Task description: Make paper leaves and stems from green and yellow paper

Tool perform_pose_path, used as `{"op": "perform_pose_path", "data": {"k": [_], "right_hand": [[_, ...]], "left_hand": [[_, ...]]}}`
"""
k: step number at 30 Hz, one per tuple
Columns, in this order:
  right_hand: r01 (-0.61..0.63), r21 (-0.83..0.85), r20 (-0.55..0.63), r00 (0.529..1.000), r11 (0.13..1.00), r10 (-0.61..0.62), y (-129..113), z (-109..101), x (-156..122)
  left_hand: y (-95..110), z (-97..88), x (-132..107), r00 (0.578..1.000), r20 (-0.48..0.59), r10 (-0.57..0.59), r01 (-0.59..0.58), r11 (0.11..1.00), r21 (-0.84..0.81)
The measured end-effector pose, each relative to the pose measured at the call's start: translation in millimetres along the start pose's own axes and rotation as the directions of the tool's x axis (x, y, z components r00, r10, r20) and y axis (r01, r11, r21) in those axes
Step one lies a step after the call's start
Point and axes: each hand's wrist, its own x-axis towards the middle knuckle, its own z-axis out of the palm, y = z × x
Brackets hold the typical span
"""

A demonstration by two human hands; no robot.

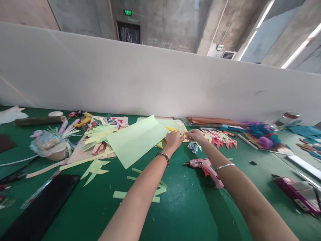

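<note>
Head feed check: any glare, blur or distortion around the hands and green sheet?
Head view: left hand, right hand and light-green sheet evenly lit and sharp; ceiling strip lights blown out; wide-angle bows the white partition; soft shadow on the table under the right forearm.

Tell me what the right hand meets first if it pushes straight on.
Probably the left hand, just ahead of the right hand; beyond it the light green sheet. Depth unclear.

Lying on the table (190,207), just left of the left hand (173,140): a folded paper sheet (136,139), overlapping a pile of cut strips (96,137). Lying just before the right hand (194,135): a glue gun (205,167). Sitting far left: a bowl (51,147). Standing behind everything: a partition (160,83).
</note>
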Motion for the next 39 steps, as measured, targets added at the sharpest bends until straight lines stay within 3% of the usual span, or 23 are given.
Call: {"op": "perform_pose_path", "data": {"k": [8, 13, 18, 23, 29, 39], "right_hand": [[0.141, -0.165, -0.139, 0.977, 0.976, -0.165, 4, 2, 8], [0.252, -0.194, -0.252, 0.921, 0.948, -0.296, -4, 0, 8], [0.275, -0.176, -0.294, 0.902, 0.945, -0.317, -12, 0, 9], [0.284, -0.139, -0.246, 0.918, 0.949, -0.311, -17, 5, 6], [0.307, -0.011, -0.180, 0.936, 0.952, -0.304, -14, 8, 1], [0.318, 0.196, -0.080, 0.948, 0.928, -0.308, -14, 8, -6]], "left_hand": [[9, 4.2, -2, 0.999, 0.038, -0.030, 0.031, 1.000, -0.004], [11, -4.6, 3, 0.995, 0.009, -0.103, 0.103, 0.994, -0.030], [5, -14.6, 4, 0.979, -0.009, -0.202, 0.201, 0.979, -0.040], [-3, -12.7, -1, 0.978, 0.030, -0.205, 0.206, 0.977, -0.055], [-8, -9.4, -5, 0.991, 0.115, -0.064, 0.073, 0.994, -0.079], [-3, -9.6, -4, 0.995, 0.098, -0.035, 0.043, 0.995, -0.085]]}}
